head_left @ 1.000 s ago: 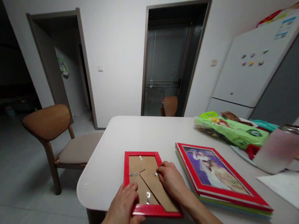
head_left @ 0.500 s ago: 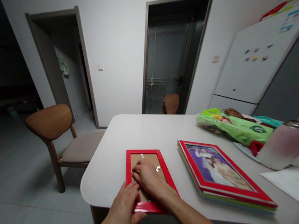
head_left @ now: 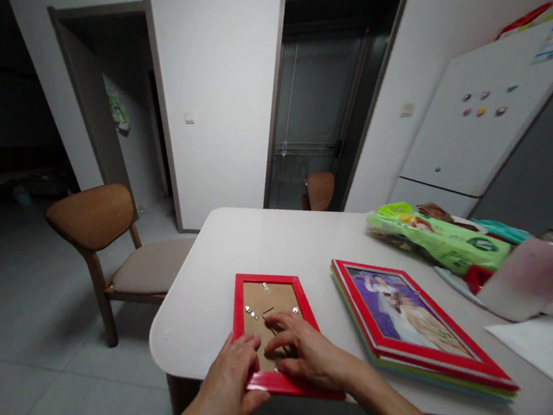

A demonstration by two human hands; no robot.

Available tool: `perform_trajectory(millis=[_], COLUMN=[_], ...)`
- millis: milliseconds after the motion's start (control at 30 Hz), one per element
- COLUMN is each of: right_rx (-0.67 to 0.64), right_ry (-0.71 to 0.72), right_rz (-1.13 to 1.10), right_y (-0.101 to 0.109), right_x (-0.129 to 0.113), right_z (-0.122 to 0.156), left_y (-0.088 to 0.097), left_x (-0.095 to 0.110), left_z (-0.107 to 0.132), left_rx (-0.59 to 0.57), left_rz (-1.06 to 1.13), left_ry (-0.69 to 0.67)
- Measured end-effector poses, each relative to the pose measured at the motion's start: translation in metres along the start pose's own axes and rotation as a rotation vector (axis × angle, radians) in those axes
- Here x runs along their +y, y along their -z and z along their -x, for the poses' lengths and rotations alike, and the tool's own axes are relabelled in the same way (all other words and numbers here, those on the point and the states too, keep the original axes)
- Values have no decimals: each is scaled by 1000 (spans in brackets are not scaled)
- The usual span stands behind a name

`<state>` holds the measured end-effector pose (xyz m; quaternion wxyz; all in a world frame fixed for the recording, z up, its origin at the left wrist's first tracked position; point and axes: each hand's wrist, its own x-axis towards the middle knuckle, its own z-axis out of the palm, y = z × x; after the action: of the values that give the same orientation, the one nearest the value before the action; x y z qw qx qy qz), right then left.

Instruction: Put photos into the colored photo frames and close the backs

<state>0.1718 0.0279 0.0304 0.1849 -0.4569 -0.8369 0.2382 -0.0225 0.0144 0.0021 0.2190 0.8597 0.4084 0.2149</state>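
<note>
A small red picture frame (head_left: 248,284) lies face down near the front edge of the white table (head_left: 297,243), its brown backing board and metal clips showing. My left hand (head_left: 231,379) grips the frame's near left corner, thumb along the bottom edge. My right hand (head_left: 307,354) rests on the backing board with fingers curled, fingertips pressing near a clip at the lower middle.
A stack of larger frames (head_left: 417,327), red one on top with a photo, lies to the right. Behind it are a green packet (head_left: 439,243), a pinkish jar (head_left: 531,276) and a white sheet (head_left: 540,344). A wooden chair (head_left: 103,241) stands left; a fridge (head_left: 481,117) at right.
My right hand slid from the frame's right side to its upper left, then down to the lower middle of the backing. The left hand stayed on the near corner.
</note>
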Motion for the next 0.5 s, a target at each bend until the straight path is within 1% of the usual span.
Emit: perform_trajectory(millis=[100, 233, 267, 367, 433, 500], right_rx=[57, 123, 158, 273, 306, 325], right_ry=[-10, -23, -56, -236, -334, -383], right_rz=[16, 17, 44, 201, 285, 316], right_y=[-6, -6, -5, -2, -3, -6], right_x=[-4, 1, 5, 20, 31, 39], right_z=[3, -13, -21, -47, -64, -76], left_y=[0, 0, 0, -2, -4, -6], left_x=[1, 0, 0, -3, -5, -8], left_z=[0, -1, -1, -1, -1, 0], left_rx=[-9, -23, -25, -23, -19, -13], left_rz=[-16, -26, -30, -41, -36, -18], left_ry=[9, -3, -11, -25, -17, -2])
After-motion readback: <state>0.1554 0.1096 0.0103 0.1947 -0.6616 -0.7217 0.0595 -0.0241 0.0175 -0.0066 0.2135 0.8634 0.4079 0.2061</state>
